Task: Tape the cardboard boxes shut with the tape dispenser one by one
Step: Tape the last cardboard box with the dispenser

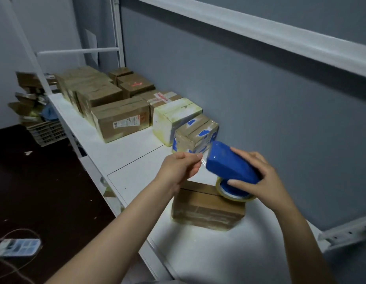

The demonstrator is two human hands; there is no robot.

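Right hand (pixel 258 179) grips blue plastic tape dispenser (pixel 229 162) above brown cardboard box (pixel 206 210); left hand (pixel 180 167) pinches clear tape end (pixel 203 157).

We see a blue tape dispenser (pixel 231 163) held in the air, tilted, its flat body rising toward the upper left. A roll of clear tape (pixel 233 194) sits at its lower end. The right hand (pixel 258 177) grips it from the right, and the left hand (pixel 180 167) pinches the tape end (pixel 203 158) at its mouth.

Just below stands a small brown box (pixel 206 212) on the white shelf (pixel 137 158), its flaps down and glossy tape bands across its front.

Further along we find a brown box with blue patches (pixel 195 136), a pale box (pixel 174 121), a labelled brown box (pixel 120 119) and more brown boxes (pixel 89 87) packed close behind.
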